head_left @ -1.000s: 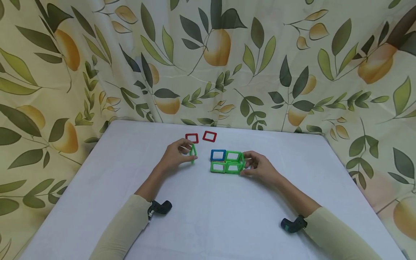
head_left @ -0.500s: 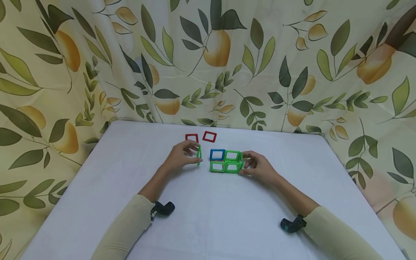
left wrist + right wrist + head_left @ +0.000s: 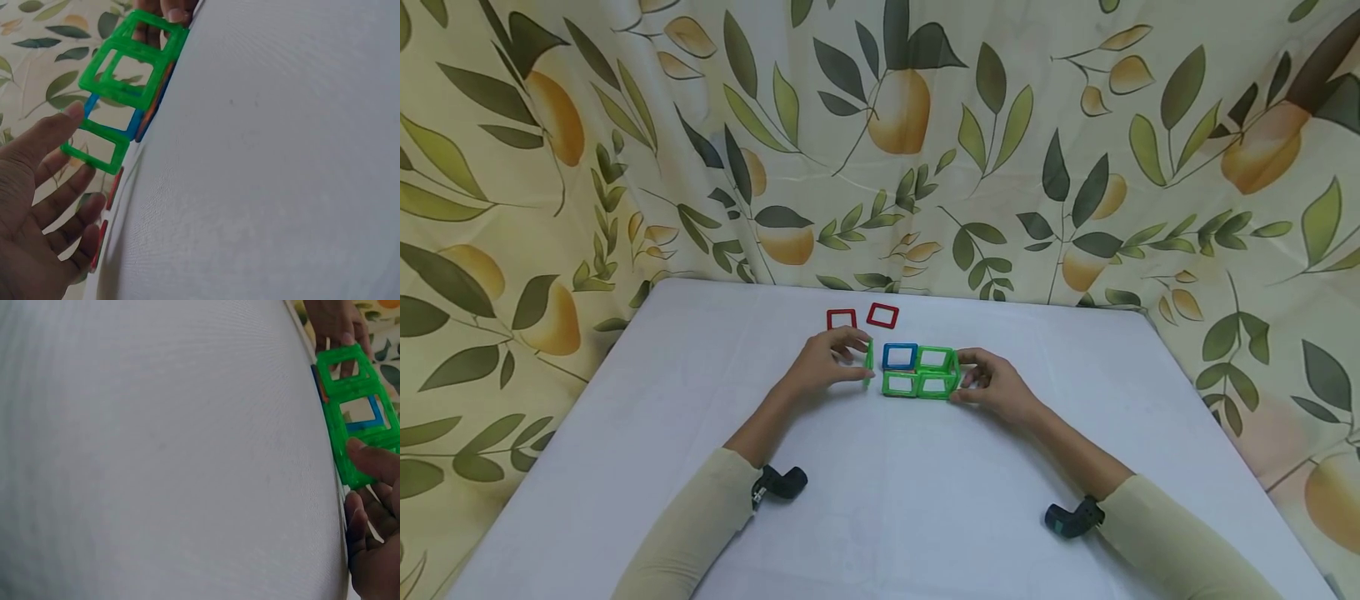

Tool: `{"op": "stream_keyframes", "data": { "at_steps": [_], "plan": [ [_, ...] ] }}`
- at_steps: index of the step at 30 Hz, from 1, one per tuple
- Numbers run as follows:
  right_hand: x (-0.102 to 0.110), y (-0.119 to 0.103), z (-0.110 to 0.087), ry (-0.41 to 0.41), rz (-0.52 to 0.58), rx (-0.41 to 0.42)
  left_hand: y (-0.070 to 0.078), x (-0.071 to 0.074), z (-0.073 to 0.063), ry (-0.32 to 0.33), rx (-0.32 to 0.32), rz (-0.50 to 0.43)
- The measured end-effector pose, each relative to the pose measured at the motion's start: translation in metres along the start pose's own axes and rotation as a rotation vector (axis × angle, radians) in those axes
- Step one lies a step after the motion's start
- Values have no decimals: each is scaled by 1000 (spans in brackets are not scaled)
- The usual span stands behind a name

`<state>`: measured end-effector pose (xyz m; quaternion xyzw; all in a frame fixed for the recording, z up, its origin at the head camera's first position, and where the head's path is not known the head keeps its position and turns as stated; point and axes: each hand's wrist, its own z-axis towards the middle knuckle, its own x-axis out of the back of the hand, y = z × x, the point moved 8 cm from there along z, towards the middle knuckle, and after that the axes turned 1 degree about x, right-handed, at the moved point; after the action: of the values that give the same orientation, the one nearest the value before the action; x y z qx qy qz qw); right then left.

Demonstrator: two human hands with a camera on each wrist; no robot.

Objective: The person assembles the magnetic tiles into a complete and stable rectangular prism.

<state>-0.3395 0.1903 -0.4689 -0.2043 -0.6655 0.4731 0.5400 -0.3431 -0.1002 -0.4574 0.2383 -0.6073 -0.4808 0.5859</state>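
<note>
In the head view my left hand (image 3: 827, 364) pinches a green square magnetic tile (image 3: 869, 362) upright between thumb and fingers. Just right of that tile lies a block of joined magnetic tiles (image 3: 917, 374), mostly green, with a blue tile (image 3: 900, 345) at its back left. My right hand (image 3: 1000, 383) grips the block's right end, thumb in front and fingers behind. An orange tile edge (image 3: 153, 103) shows low on the block in the left wrist view. There the held green tile (image 3: 119, 159) stands close to the block's near end.
Two red square tiles lie flat behind my left hand: one red tile (image 3: 842, 312) partly behind the fingers, the other red tile (image 3: 884, 306) to its right. A white cloth (image 3: 880, 500) covers the table. Behind it hangs a fruit-patterned curtain (image 3: 902, 192).
My left hand has moved right with the green tile, closing most of the gap to the block. The block and my right hand have shifted very slightly left.
</note>
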Motion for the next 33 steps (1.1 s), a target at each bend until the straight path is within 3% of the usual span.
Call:
{"op": "stream_keyframes", "data": {
  "at_steps": [20,33],
  "plan": [
    [-1,1,1,-4,12,6,5,-13,2,-45,-2,-45],
    [1,5,1,3,17,8,3,-24,5,-81,9,5]
  ]
}}
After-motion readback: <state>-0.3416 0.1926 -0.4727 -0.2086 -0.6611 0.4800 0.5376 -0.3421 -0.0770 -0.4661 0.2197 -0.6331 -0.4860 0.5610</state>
